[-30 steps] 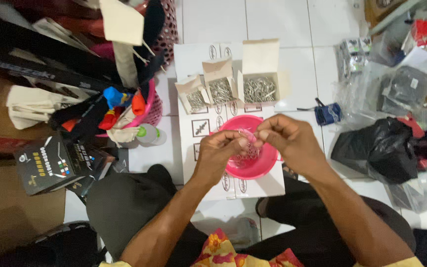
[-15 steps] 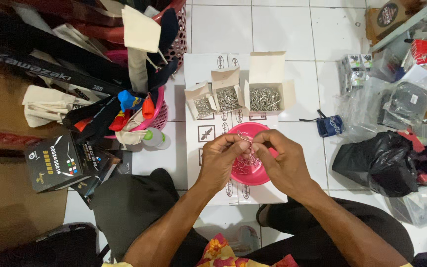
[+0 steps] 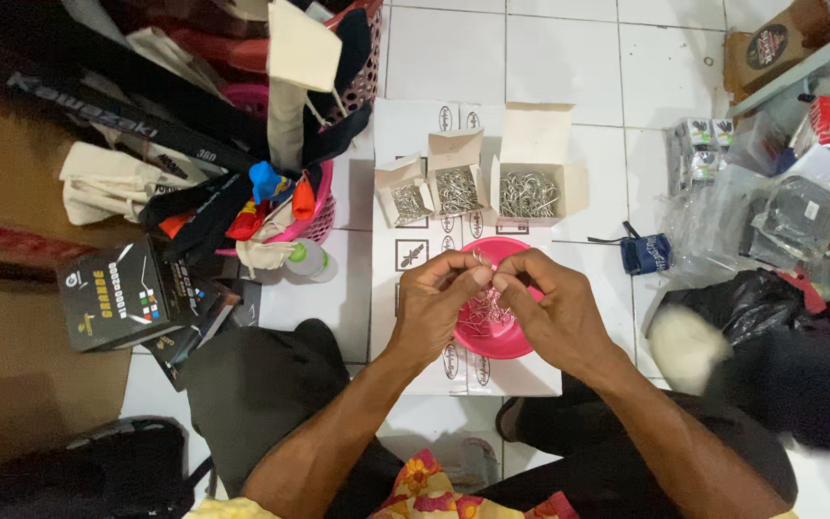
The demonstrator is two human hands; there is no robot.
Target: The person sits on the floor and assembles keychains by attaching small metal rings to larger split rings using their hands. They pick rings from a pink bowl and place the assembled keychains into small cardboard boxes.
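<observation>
Both bare forearms reach forward from the bottom of the view and converge at the centre. The left hand [image 3: 437, 300] and the right hand [image 3: 549, 306] meet fingertip to fingertip, thumbs and forefingers pinched together, the other fingers [image 3: 446, 269] curled loosely. Wrists are bent slightly inward, knuckles facing up.

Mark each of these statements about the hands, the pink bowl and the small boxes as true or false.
1. Both hands, left hand and right hand, meet over the round pink plastic bowl. True.
2. The bowl is empty. False: it holds a tangle of thin metal wire pieces.
3. Three open white cardboard boxes of metal pieces sit beyond the bowl. True.
4. The bowl stands directly on the white floor tiles. False: it sits on a flat white printed cardboard sheet.
5. A black box with coloured print lies on the person's left. True.
</observation>
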